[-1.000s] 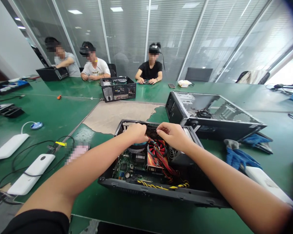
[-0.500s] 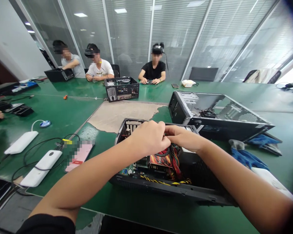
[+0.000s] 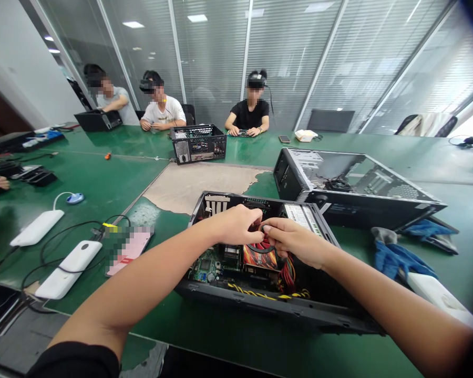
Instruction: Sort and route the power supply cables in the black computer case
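An open black computer case [image 3: 260, 310] lies on the green table in front of me, showing a green board, a red and black fan card [image 3: 258, 256] and yellow and red cables [image 3: 287, 274]. My left hand [image 3: 236, 224] and my right hand [image 3: 295, 242] meet over the middle of the case. Both pinch a bundle of dark and red wires [image 3: 263, 236] just above the fan card. What the fingertips grip beneath is partly hidden.
A second open case [image 3: 350, 189] lies behind on the right, a smaller mesh case [image 3: 199, 143] further back. White boxes [image 3: 65, 268] with cables and a pink phone [image 3: 129, 251] sit left. Blue gloves [image 3: 394, 257] lie right. Three people sit at the far side.
Both hands have dropped lower into the case and drawn towards me, still joined on the wires. The view has shifted slightly, showing more of the case's rear edge.
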`<state>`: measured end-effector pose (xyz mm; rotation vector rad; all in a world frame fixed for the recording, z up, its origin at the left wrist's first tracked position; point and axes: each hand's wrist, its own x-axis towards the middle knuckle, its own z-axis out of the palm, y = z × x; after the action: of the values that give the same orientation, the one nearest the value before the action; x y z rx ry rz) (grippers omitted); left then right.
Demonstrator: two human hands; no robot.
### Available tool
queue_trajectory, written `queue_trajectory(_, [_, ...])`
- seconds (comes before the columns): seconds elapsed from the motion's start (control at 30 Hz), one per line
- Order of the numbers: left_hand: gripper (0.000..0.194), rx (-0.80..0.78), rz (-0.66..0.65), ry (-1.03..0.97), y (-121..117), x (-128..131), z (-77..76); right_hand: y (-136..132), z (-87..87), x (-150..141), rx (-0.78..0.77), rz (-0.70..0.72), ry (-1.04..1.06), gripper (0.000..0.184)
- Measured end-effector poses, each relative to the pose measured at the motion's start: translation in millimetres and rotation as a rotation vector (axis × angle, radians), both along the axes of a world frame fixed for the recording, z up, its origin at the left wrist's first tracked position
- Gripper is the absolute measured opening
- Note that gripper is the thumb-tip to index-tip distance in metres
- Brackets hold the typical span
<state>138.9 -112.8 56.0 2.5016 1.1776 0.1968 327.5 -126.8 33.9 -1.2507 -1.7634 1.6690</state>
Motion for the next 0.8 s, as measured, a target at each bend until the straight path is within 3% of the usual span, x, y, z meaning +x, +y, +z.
queue_trajectory(0.17, [0.035,-0.048,-0.091,-0.099,6,-9,-0.4,1,-7.5,2,0.1,0.019,-0.093,0.033])
queue_trajectory(0.4, [0.037,-0.239,-0.158,-0.053,12,-22,-10.7,-7,-8.7,7,0.491,0.239,-0.414,0.025])
queue_trajectory(0.57, [0.029,-0.188,-0.058,-0.104,10,-13,0.4,-11,-7.2,10,0.458,0.461,-0.441,0.023])
queue_trajectory(0.8, [0.022,-0.149,-0.101,0.043,-5,6,14.5,-11,-7.1,14,0.41,0.404,-0.4,0.026])
